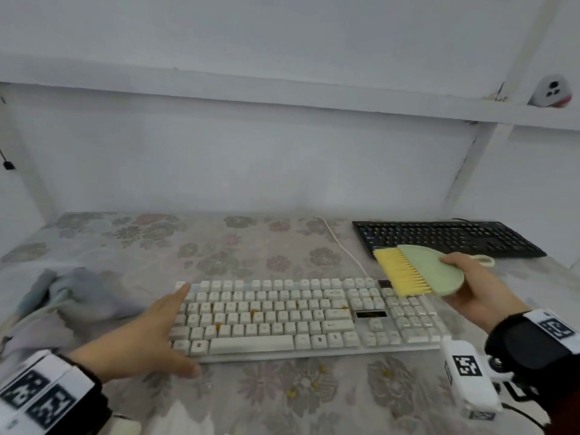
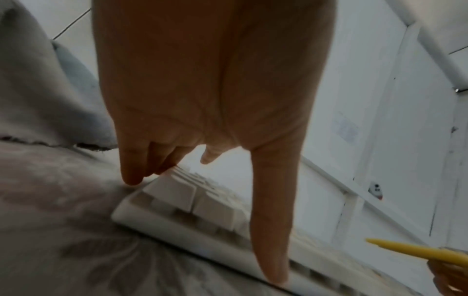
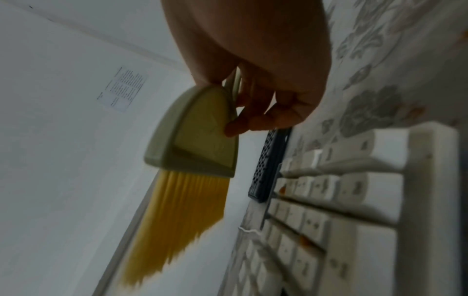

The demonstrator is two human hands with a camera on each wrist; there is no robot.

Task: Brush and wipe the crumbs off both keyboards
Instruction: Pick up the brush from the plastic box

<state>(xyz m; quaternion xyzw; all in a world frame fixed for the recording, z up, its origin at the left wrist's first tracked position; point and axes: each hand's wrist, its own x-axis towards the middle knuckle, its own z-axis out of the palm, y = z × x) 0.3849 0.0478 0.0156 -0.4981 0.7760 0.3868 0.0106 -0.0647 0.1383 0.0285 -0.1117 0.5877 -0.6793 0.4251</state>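
A white keyboard (image 1: 282, 318) with brown crumbs between its keys lies in the middle of the flowered table. My left hand (image 1: 157, 331) lies flat with straight fingers along its left end; the thumb (image 2: 271, 230) reaches down to the front edge of the white keyboard (image 2: 177, 202). My right hand (image 1: 480, 290) grips a green brush (image 1: 430, 271) with yellow bristles (image 3: 174, 224), held in the air above the keyboard's right end. A black keyboard (image 1: 445, 238) lies at the back right, seen also as the black keyboard (image 3: 268, 166) in the right wrist view.
A crumpled grey cloth (image 1: 72, 296) lies left of the white keyboard. A white cable (image 1: 342, 246) runs back from it. Yellow crumbs (image 1: 292, 392) lie on the tablecloth in front. A white shelf (image 1: 282, 98) hangs overhead, with a small device (image 1: 552, 91) on it.
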